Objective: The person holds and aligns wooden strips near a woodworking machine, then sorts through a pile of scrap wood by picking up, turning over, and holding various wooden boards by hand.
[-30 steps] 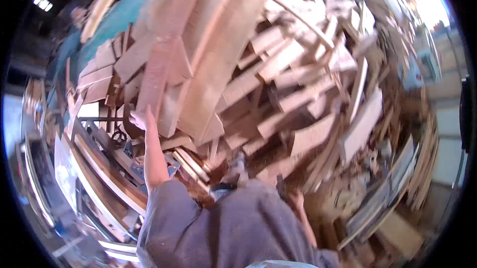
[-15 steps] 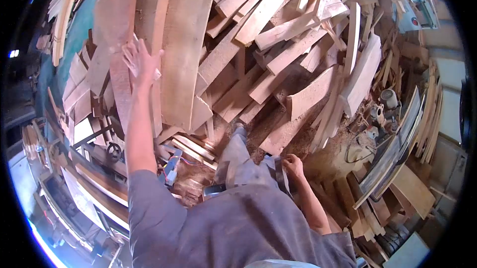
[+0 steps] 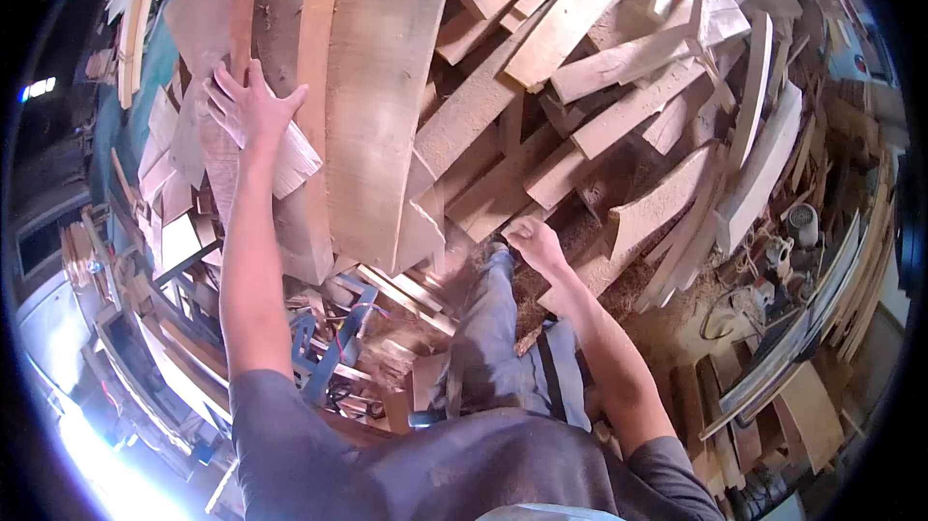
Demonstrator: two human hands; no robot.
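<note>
My left hand (image 3: 253,115) is spread over the large boards at the upper left, thumb out to the side. Under its palm lies a short pale wood offcut (image 3: 298,159), one end sticking out to the right. A wide long board (image 3: 377,86) runs beside this hand, next to a narrower board (image 3: 314,57). My right hand (image 3: 535,243) is closed in front of my body, above my foot and near the heap of wood pieces (image 3: 580,178). Whether its curled fingers hold anything is hidden.
Sawdust-covered planks (image 3: 643,110) lie heaped ahead and to the right. A blue metal frame (image 3: 338,347) with wires stands by my left side. A dusty motor-like machine (image 3: 800,223) sits at the right, near stacked thin boards (image 3: 851,270).
My right hand has risen from beside my thigh to in front of my body. My left hand stays over the offcut, more of which now shows. The view has shifted.
</note>
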